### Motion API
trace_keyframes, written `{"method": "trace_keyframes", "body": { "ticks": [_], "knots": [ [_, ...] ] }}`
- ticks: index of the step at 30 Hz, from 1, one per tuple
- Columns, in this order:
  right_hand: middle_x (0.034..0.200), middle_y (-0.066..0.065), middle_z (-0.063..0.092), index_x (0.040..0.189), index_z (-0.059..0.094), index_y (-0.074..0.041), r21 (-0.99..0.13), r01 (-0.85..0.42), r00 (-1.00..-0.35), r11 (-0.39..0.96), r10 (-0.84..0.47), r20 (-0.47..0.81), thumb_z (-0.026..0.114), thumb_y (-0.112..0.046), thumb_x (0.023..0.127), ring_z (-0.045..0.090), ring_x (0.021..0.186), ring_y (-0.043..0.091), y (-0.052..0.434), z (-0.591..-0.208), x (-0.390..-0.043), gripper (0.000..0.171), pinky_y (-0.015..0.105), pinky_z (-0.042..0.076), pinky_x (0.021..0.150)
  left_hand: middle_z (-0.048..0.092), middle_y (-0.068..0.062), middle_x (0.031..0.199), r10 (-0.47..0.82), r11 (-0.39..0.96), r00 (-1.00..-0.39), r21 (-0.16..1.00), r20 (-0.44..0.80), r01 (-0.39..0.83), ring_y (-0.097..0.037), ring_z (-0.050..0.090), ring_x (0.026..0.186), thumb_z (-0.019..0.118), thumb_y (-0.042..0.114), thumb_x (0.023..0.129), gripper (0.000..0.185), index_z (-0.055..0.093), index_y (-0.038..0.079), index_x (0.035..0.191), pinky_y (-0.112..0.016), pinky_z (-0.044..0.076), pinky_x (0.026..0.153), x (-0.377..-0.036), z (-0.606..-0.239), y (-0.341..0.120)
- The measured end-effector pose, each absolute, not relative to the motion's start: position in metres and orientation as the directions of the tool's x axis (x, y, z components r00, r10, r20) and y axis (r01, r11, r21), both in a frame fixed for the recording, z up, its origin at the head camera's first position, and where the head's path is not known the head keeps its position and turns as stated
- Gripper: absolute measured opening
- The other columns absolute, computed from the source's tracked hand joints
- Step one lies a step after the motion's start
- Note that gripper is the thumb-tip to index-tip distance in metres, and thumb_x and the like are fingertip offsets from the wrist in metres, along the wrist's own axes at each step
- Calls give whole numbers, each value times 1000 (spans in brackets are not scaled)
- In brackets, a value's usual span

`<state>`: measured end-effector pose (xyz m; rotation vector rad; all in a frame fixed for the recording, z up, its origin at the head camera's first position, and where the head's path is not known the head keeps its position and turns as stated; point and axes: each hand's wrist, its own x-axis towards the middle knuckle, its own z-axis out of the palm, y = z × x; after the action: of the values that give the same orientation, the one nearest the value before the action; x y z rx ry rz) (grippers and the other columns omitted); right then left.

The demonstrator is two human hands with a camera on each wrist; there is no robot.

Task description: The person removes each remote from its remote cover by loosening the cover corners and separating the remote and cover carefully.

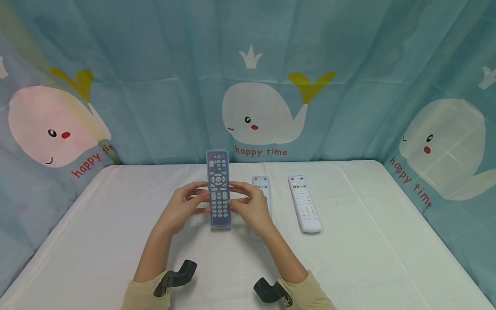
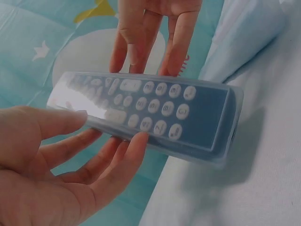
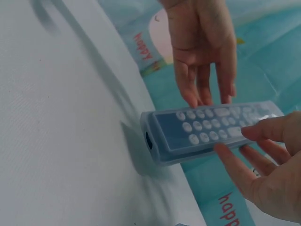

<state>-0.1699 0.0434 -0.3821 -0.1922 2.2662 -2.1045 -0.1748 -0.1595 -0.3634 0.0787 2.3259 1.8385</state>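
Both hands hold a dark remote in a clear silicone cover (image 1: pixel 218 189) upright above the middle of the tabletop (image 1: pixel 368 258), its lower end just over the white cloth. The left hand (image 1: pixel 186 206) grips its left edge, thumb on the button face and loosely curled fingers behind. The right hand (image 1: pixel 249 206) pinches the right edge the same way, thumb in front and fingers at the back. Two white remotes lie flat toward the far edge: one (image 1: pixel 261 185) partly hidden behind the right hand, the other (image 1: pixel 304 203) just right of it.
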Motion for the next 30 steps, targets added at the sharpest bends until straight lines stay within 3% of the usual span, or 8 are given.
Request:
{"method": "trace_keyframes", "body": {
  "ticks": [9,15,23,30],
  "knots": [
    [134,16,70,135,68,-4,-995,-101,-991,27,-86,98,66,-3,103,75,109,33,41,-377,-169,32,48,63,91,55,-28,144,113,205,-989,976,-96,-72,-40,58,132,47,16,114,44,47,-4,154,-38,60,97,-171,-354,-157],
    [130,14,71,130,70,-2,-996,-82,-995,-27,-46,83,65,-11,106,74,110,31,40,-374,-168,26,38,65,86,58,-25,144,72,192,-991,977,-109,-94,-39,60,133,47,21,115,44,51,-2,152,-38,59,100,-169,-350,-154],
    [120,15,70,120,71,2,-992,-51,-999,-114,8,50,67,-16,106,74,106,28,38,-371,-168,23,37,65,84,64,-22,135,58,133,-996,990,-63,-54,-30,67,124,51,21,113,40,60,-6,143,-33,61,95,-166,-344,-150],
    [114,15,70,113,69,7,-983,-70,-997,-172,27,67,69,-11,104,73,101,24,37,-369,-168,20,41,64,88,70,-9,119,59,97,-998,995,-12,-6,-17,72,107,53,14,112,28,68,-7,123,-33,60,96,-167,-345,-151]
  ]
}}
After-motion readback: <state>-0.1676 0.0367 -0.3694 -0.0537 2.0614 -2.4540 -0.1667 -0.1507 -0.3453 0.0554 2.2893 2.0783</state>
